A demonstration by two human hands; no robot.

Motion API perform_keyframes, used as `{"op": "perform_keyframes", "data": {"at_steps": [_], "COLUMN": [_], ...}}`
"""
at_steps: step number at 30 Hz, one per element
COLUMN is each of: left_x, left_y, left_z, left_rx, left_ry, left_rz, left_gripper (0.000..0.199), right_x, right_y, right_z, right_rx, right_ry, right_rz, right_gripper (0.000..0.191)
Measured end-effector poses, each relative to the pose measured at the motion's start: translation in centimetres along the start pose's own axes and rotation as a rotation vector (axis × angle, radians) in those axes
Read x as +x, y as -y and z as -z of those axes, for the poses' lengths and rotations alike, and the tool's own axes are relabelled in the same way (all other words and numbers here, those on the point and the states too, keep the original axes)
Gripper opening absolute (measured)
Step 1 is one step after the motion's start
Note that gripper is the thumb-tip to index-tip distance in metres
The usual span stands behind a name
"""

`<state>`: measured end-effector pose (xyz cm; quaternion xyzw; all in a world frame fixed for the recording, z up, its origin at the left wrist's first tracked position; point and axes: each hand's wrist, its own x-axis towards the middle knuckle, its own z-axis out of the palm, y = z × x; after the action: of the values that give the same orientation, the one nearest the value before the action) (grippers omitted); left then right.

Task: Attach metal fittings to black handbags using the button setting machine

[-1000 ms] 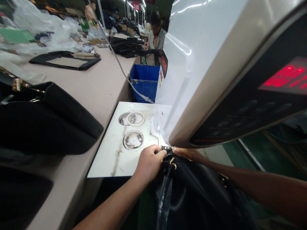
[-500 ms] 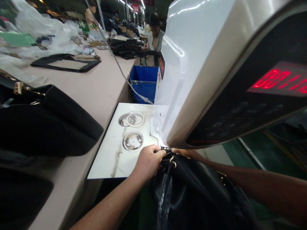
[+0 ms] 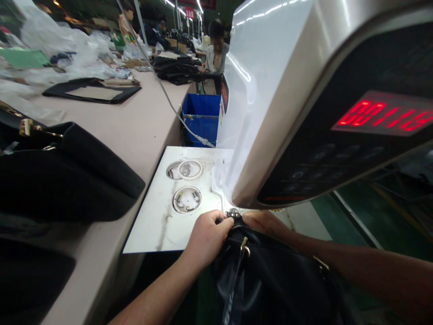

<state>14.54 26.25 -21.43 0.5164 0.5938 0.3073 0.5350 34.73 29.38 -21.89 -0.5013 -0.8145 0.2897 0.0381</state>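
Note:
A black handbag (image 3: 270,271) with gold-coloured fittings and a zip hangs at the front edge of the white machine bed (image 3: 152,234). My left hand (image 3: 208,232) pinches a short black strap end with metal studs (image 3: 233,215) at the bag's top. On the far side of the bag, my right hand (image 3: 265,222) is closed on the top edge near the same strap end; its fingertips are partly hidden. Both hands are just below the head of a white machine (image 3: 257,90) with a lit red display (image 3: 382,115).
Another black bag (image 3: 67,176) lies on the table (image 3: 135,122) at left, near flat black pieces (image 3: 91,90) and clear plastic wrapping (image 3: 74,49). A blue bin (image 3: 201,122) stands behind the machine bed. A cable (image 3: 169,95) runs to the machine. Farther back sits a person (image 3: 216,52).
Both hands and the studded strap end have shifted slightly down and towards me, away from the machine head. More of the red display now shows as the view has turned a little.

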Motion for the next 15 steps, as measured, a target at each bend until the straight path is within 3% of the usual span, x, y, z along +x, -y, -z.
{"op": "perform_keyframes", "data": {"at_steps": [8, 15], "left_x": [-0.4, 0.3], "left_y": [0.0, -0.3], "left_z": [-0.1, 0.4], "left_rx": [-0.02, -0.053], "left_ry": [0.01, 0.113], "left_rz": [-0.014, 0.065], "left_gripper": [0.019, 0.022], "right_x": [-1.4, -1.0], "right_y": [0.0, -0.7], "right_z": [0.0, -0.1], "right_rx": [-0.019, -0.094], "right_ry": [0.03, 0.019], "right_rz": [-0.046, -0.03], "right_gripper": [0.033, 0.035]}}
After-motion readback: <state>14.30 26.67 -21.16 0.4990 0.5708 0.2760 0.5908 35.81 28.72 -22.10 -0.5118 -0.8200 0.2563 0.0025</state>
